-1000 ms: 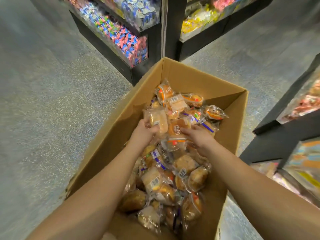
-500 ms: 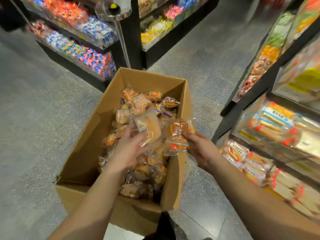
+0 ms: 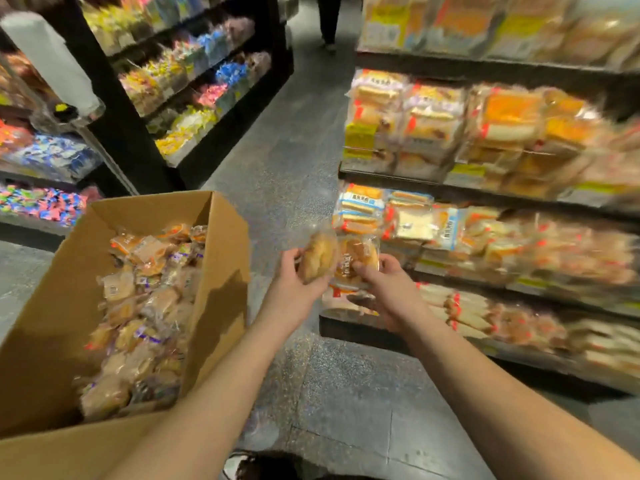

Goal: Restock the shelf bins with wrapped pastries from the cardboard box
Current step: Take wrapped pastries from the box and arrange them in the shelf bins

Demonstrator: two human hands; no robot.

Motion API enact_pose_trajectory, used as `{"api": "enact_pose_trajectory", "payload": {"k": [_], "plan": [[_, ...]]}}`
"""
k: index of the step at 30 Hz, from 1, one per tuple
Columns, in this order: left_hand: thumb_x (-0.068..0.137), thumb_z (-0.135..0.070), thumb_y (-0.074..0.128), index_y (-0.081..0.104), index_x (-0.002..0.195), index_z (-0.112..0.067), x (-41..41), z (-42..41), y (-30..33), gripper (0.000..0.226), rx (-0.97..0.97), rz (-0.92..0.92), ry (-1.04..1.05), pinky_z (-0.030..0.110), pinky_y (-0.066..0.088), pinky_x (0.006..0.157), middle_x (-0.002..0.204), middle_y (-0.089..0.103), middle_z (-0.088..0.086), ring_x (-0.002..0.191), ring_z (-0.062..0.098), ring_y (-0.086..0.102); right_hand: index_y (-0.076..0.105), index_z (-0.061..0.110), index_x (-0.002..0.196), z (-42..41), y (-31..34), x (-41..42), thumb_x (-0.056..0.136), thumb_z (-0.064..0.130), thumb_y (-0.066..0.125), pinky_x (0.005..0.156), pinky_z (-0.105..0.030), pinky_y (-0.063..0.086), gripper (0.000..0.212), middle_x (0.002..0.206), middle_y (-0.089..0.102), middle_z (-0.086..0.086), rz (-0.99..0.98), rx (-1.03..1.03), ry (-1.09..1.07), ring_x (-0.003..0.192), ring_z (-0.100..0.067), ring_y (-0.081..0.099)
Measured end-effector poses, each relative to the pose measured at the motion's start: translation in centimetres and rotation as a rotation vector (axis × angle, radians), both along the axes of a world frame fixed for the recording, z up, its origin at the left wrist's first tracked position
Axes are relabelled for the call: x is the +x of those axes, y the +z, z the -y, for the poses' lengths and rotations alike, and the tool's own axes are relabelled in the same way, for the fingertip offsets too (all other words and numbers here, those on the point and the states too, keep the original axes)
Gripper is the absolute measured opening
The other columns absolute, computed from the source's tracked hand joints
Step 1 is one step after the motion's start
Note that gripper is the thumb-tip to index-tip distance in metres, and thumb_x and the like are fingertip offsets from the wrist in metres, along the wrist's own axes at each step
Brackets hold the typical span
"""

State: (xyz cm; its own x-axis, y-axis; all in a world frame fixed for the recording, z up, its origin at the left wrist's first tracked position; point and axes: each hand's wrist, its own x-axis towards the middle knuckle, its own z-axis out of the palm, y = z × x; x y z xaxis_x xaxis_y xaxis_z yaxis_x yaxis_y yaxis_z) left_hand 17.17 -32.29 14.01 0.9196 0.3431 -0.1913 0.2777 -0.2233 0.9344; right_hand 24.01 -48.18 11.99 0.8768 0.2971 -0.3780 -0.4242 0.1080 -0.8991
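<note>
— While carried at frame center: one pastry (image 3: 317, 257) gripped in left hand (image 3: 293, 282), another, bun (image 3: 356, 261), pinched by right hand (image 3: 388, 289). Both clear of the box (image 3: 221, 289), touching each other, just short of the shelf (image 3: 485, 278) at right.

— And the box?

— Lower left of frame, open, heaped with wrapped pastries nearly to the rim. Plenty left to move.

— Shelf bins filled yet?

— Hard to judge; right side blurred. Packed rows on upper and middle tiers, wrapped goods along the lowest tier too. Which bin takes these two, cannot tell.

— So how far along?

— Early or midway by the look of that heap. Two picked and in transit, not yet placed. Many more trips likely.

— Anything else around?

— Candy racks (image 3: 194, 91) upper left, grey floor (image 3: 294, 150) between.
</note>
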Motion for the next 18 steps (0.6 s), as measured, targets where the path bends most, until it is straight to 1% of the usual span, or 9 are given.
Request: {"api": "enact_pose_trajectory", "payload": {"k": [2,4,6,7,11,13,14,16,18], "plan": [[0.09,-0.03,0.066,0.053,0.126,-0.031,0.8,4.2,1.3,0.038,-0.118,0.02,-0.099,0.03,0.04,0.1,0.127,0.056,-0.013,0.119,0.008,0.053,0.05,0.019,0.114,4.5,0.9,0.1,0.094,0.015,0.067,0.071,-0.039,0.057,0.027,0.105,0.07,-0.008,0.013,0.008,-0.057,0.087,-0.018,0.07],[0.09,-0.029,0.054,0.064,0.113,-0.036,1.7,7.8,3.0,0.026,-0.226,0.031,-0.159,0.04,0.041,0.11,0.137,0.054,-0.009,0.124,0.011,0.052,0.049,0.018,0.123,9.0,2.0,0.3,0.093,0.016,0.068,0.075,-0.041,0.059,0.035,0.115,0.069,-0.011,0.035,0.019,-0.103,0.098,-0.023,0.069],[0.095,-0.02,0.05,0.067,0.105,-0.043,2.9,10.8,3.8,0.03,-0.15,0.058,-0.225,0.047,0.047,0.105,0.132,0.059,-0.006,0.119,0.017,0.058,0.05,0.018,0.125,13.2,3.3,0.3,0.094,0.016,0.067,0.083,-0.044,0.059,0.036,0.117,0.069,-0.007,0.055,0.041,-0.146,0.101,-0.02,0.069],[0.097,-0.017,0.052,0.066,0.103,-0.045,3.6,12.2,4.1,0.032,-0.076,0.076,-0.256,0.045,0.05,0.101,0.125,0.063,-0.007,0.112,0.016,0.061,0.05,0.019,0.124,15.0,3.8,0.2,0.094,0.016,0.067,0.085,-0.045,0.059,0.034,0.116,0.07,-0.005,0.069,0.052,-0.158,0.101,-0.017,0.07],[0.094,-0.017,0.065,0.053,0.112,-0.032,5.8,18.0,6.0,0.027,0.061,0.171,-0.343,0.022,0.052,0.08,0.11,0.059,-0.008,0.093,-0.005,0.055,0.05,0.02,0.129,21.2,5.8,0.0,0.093,0.017,0.068,0.085,-0.046,0.058,0.041,0.121,0.068,-0.006,0.135,0.097,-0.206,0.106,-0.022,0.069],[0.09,-0.025,0.071,0.047,0.126,-0.027,6.8,20.3,6.9,0.043,0.103,0.162,-0.422,0.015,0.047,0.072,0.117,0.055,-0.008,0.095,-0.002,0.054,0.048,0.02,0.133,23.8,6.8,-0.3,0.088,0.023,0.073,0.09,-0.047,0.058,0.051,0.125,0.065,-0.006,0.166,0.077,-0.225,0.109,-0.024,0.068],[0.087,-0.029,0.074,0.044,0.133,-0.025,7.3,21.3,7.5,0.054,0.136,0.143,-0.468,0.016,0.045,0.075,0.123,0.053,-0.009,0.1,0.001,0.054,0.048,0.021,0.134,25.1,7.1,-0.5,0.087,0.026,0.074,0.091,-0.047,0.058,0.055,0.127,0.063,-0.007,0.175,0.07,-0.235,0.11,-0.025,0.068],[0.081,-0.037,0.079,0.042,0.141,-0.021,9.2,22.9,8.2,0.072,0.175,0.087,-0.556,0.024,0.044,0.089,0.134,0.052,-0.009,0.117,0.01,0.051,0.048,0.02,0.135,27.6,7.6,-0.7,0.088,0.025,0.073,0.086,-0.044,0.059,0.054,0.128,0.063,-0.008,0.197,0.073,-0.26,0.11,-0.028,0.068],[0.068,-0.053,0.083,0.046,0.139,-0.021,10.9,24.4,9.3,0.086,0.205,0.014,-0.698,0.031,0.041,0.102,0.135,0.053,-0.012,0.124,0.011,0.05,0.049,0.02,0.134,29.7,8.1,-0.7,0.091,0.022,0.07,0.076,-0.038,0.058,0.048,0.127,0.064,-0.009,0.207,0.09,-0.287,0.108,-0.029,0.068]]}}
